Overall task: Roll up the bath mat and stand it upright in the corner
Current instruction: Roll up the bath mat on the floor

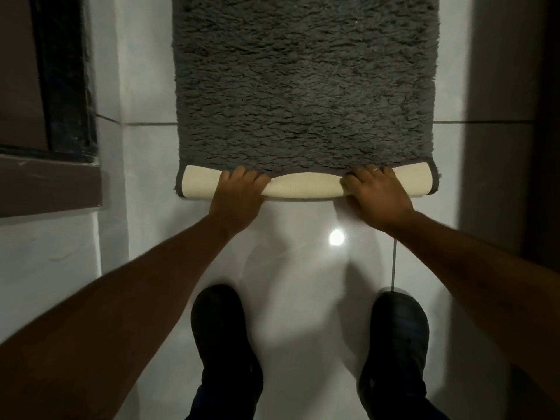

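Observation:
A shaggy dark grey bath mat (304, 80) lies flat on the white tiled floor and runs away from me out of the top of the frame. Its near edge is turned over into a low roll (303, 186), showing the cream backing. My left hand (238, 197) grips the roll left of centre, fingers curled over its top. My right hand (375, 197), with a ring on one finger, grips the roll right of centre. The roll dips a little between my hands.
My two black shoes (224, 338) (397, 344) stand on the glossy floor (303, 268) just behind the roll. A white wall (48, 262) and a dark brown ledge (51, 189) close the left side. A dark upright surface (542, 147) borders the right.

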A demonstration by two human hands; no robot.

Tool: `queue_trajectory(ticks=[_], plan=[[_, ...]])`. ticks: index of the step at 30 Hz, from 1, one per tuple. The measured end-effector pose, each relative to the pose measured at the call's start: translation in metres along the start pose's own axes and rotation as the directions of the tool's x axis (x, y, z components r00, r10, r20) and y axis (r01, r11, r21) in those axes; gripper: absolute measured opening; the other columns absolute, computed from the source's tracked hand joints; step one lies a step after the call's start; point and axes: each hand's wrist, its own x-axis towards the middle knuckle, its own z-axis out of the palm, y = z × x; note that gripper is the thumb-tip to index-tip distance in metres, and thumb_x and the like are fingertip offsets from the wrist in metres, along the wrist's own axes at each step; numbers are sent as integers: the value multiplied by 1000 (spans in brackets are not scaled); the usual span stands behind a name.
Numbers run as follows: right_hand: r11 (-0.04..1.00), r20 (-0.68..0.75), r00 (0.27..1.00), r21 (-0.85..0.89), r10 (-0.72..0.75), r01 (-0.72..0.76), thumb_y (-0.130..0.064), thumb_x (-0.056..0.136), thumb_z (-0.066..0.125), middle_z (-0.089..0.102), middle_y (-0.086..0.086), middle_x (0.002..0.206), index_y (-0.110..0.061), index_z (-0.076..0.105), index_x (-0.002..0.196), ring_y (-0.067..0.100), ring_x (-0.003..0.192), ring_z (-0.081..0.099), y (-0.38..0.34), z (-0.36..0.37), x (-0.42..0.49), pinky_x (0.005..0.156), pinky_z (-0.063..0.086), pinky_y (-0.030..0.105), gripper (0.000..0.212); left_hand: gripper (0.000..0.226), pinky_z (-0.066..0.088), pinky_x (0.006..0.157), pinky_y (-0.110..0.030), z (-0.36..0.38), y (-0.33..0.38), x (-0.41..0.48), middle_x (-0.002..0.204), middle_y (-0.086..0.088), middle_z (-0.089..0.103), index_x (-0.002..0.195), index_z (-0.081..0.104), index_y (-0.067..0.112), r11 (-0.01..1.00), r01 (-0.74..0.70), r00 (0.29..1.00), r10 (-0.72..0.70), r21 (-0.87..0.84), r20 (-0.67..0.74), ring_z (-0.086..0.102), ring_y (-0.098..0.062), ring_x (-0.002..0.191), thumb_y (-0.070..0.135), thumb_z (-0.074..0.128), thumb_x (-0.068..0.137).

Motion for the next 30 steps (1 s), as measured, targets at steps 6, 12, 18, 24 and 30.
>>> queue_trajectory(ticks=[6,12,18,24,30], plan=[[925,366,930,351,10,-148,-31,90,66,69,11,112,-15,64,119,23,94,61,4,-21,-7,81,49,34,33,31,44,93,-45,-20,-3,-15,118,-14,64,121,57,14,943,111,905,34,-313,424,58,-34,109,32,56,96],[882,381,917,383,119,-274,-30,90,65,64,15,112,-20,48,106,27,93,58,-5,-20,0,79,51,43,25,28,45,78,-42,-17,7,-28,112,-14,60,115,51,14,935,199,935,-93,-292,341,61,-33,95,26,61,92],[965,-16,974,146,225,-220,-23,93,58,57,22,121,-7,56,116,41,109,52,-14,-3,-5,93,44,54,28,27,43,82,-47,-6,19,-42,106,-13,59,105,57,12,998,53,995,-50,29,-88,52,-32,96,32,64,88],[994,0,994,6,111,-111,-52,84,65,60,21,122,-5,55,122,41,112,55,-11,4,-18,104,38,57,61,93,24,114,-59,15,20,-51,150,-21,36,150,22,5,988,62,983,-85,140,163,31,-39,140,52,65,83],[997,28,999,60,46,-48,-29,85,70,68,19,116,-8,64,117,40,105,62,0,0,-13,94,42,52,39,48,45,86,-49,9,11,-41,121,-16,63,128,55,11,995,91,995,-92,28,42,58,-35,105,20,72,84]])
